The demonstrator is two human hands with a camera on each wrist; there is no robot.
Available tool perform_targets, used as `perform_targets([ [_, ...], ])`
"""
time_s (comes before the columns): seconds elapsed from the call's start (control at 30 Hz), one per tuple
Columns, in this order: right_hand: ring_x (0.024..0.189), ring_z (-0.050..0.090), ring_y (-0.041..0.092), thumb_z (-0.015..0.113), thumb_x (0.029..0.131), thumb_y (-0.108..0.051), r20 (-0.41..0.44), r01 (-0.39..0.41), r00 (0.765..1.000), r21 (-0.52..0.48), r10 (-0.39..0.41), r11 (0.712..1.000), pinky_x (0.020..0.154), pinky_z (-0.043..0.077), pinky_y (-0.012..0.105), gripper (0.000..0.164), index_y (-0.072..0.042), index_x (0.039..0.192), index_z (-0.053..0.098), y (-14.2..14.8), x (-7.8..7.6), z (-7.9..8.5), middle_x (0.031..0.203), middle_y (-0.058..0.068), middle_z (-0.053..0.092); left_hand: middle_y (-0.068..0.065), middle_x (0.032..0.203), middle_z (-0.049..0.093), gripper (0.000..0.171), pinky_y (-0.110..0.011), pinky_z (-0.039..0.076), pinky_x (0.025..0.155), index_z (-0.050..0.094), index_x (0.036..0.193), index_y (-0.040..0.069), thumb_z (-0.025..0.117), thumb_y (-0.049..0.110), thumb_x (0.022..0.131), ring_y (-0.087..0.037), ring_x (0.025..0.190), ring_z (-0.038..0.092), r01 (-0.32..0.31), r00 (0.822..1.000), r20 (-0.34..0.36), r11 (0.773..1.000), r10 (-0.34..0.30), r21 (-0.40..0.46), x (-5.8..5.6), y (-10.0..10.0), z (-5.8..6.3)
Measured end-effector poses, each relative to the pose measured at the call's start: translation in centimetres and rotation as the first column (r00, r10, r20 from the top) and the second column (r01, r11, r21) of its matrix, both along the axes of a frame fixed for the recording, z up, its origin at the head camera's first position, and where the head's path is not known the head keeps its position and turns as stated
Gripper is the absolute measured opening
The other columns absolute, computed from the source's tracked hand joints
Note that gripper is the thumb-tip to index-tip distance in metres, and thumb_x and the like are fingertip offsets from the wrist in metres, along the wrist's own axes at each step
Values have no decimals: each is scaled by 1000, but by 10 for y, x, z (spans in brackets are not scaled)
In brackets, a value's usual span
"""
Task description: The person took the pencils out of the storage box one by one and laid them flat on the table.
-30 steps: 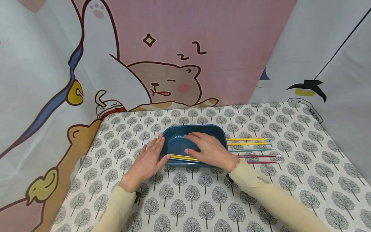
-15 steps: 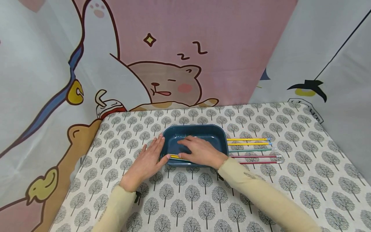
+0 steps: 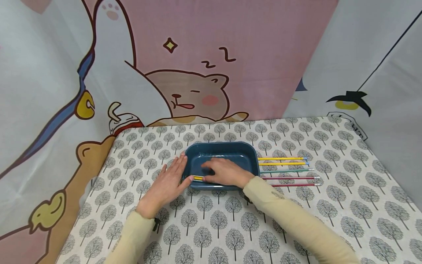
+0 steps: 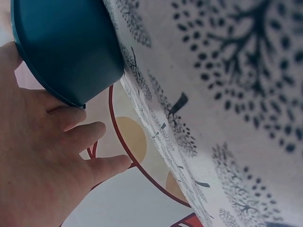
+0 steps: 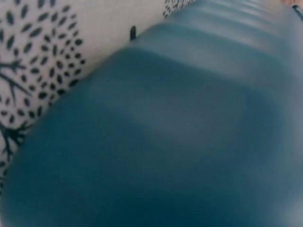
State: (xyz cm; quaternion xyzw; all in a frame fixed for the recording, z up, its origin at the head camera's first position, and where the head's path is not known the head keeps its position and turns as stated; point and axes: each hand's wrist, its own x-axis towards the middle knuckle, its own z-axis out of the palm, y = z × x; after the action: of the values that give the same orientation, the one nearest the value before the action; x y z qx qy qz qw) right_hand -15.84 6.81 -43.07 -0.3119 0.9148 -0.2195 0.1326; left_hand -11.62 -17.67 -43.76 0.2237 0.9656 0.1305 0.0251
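Observation:
A dark blue rectangular dish (image 3: pixel 221 146) stands mid-table in the head view. My left hand (image 3: pixel 166 183) rests against its left end, fingers fairly straight outside the wall and thumb at the front left corner. That hand (image 4: pixel 45 146) shows beside the dish (image 4: pixel 71 52) in the left wrist view. My right hand (image 3: pixel 225 171) reaches down into the dish, fingers bent, a gap between index finger and thumb. The thumb is right at a yellow pencil (image 3: pixel 197 178) lying along the front inner wall; the hand hides most of it. The right wrist view shows the dish's wall (image 5: pixel 180 118).
To the dish's right lie two yellow pencils (image 3: pixel 283 158), a green pencil (image 3: pixel 290 171) and two dark red pencils (image 3: pixel 293 178), roughly parallel. A tree-print cloth (image 3: pixel 211 227) covers the table. Cartoon-printed curtains (image 3: pixel 263 55) hang behind and at both sides.
My right hand has moved left and slightly toward the front inside the dish, its thumb and index finger closer together. My left hand, the dish and the pencils at the right stay put.

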Motion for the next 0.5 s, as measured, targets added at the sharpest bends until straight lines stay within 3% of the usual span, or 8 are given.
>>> perform_targets([
  [0.17, 100, 66, 15, 75, 97, -35, 4, -23, 1000, -8, 23, 1000, 85, 57, 37, 47, -13, 138, 68, -1, -3, -2, 117, 2, 70, -9, 172, 11, 77, -64, 24, 121, 20, 164, 5, 39, 55, 109, -34, 156, 23, 1, 1000, -3, 1000, -1, 2, 0, 0, 0],
  [0.5, 95, 67, 16, 78, 95, -27, 30, -48, 998, 7, 48, 999, 81, 57, 37, 38, -15, 130, 73, -5, -3, -2, 108, 1, 71, -9, 172, 12, 77, -64, 24, 121, 21, 164, 4, 42, 53, 109, -35, 155, 24, -3, 1000, -6, 1000, 3, 11, 0, 0, 0],
])
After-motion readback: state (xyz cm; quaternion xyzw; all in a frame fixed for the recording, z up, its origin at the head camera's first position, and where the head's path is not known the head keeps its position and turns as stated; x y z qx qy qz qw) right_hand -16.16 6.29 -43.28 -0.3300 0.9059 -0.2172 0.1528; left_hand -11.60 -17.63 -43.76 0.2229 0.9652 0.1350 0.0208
